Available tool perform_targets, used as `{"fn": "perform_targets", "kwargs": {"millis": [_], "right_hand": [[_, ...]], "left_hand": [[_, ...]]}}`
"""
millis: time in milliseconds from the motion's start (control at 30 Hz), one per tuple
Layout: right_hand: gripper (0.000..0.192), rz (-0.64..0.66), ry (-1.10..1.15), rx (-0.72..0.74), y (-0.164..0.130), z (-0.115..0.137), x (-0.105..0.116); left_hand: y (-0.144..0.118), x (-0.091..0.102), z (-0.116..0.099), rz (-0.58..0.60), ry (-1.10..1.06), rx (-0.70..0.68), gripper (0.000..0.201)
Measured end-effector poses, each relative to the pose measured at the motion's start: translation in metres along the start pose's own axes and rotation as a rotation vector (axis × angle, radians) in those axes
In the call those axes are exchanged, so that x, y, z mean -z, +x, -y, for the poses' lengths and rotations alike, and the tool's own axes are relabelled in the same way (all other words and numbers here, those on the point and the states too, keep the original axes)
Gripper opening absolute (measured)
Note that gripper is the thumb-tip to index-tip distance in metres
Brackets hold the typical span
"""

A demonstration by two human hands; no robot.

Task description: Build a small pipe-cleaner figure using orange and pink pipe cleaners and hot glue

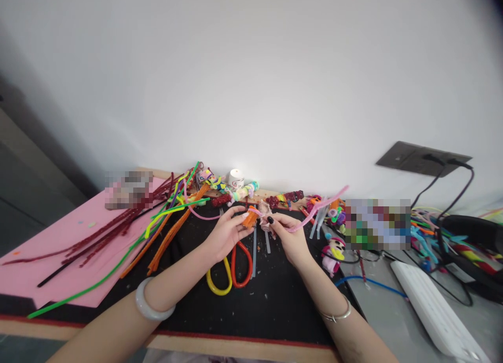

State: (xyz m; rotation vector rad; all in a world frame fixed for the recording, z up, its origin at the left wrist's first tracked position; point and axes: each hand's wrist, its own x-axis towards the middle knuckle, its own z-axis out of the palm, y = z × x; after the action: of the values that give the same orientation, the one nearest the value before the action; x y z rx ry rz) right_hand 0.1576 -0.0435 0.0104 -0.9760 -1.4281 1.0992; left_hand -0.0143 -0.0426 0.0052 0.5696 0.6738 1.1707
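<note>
My left hand (227, 231) pinches a small orange pipe-cleaner piece (249, 219) over a black mat (275, 300). My right hand (286, 233) holds a pink pipe cleaner (319, 210) that runs up to the right, its near end wrapped at the small pale craft figure (264, 212) held between both hands. Scissors with one yellow and one red-orange handle loop (231, 271) lie on the mat just below my hands. A pale bangle is on my left wrist, a thin metal one on my right.
Loose pipe cleaners (157, 232) in red, green, orange and yellow fan out to the left over a pink sheet (51, 258). Finished small figures (334, 250) and a white cup (236, 178) line the back. A white power strip (432, 310) and cables lie right.
</note>
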Motion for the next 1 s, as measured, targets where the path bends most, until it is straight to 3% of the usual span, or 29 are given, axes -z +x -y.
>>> {"fn": "perform_targets", "kwargs": {"millis": [267,667,1000], "right_hand": [[0.011,-0.069,0.116,-0.046,0.0008,-0.0005,-0.0042],[0.017,-0.106,-0.075,-0.006,0.0021,-0.0027,0.0003],[0.018,-0.134,-0.086,-0.032,0.0027,0.0009,0.0004]], "left_hand": [[0.0026,0.0009,0.0015,0.052,-0.145,0.042,0.016],[0.0019,0.0036,0.0003,0.149,-0.164,0.11,0.02],[0.0011,0.0045,0.0004,0.206,-0.123,0.153,0.02]]}}
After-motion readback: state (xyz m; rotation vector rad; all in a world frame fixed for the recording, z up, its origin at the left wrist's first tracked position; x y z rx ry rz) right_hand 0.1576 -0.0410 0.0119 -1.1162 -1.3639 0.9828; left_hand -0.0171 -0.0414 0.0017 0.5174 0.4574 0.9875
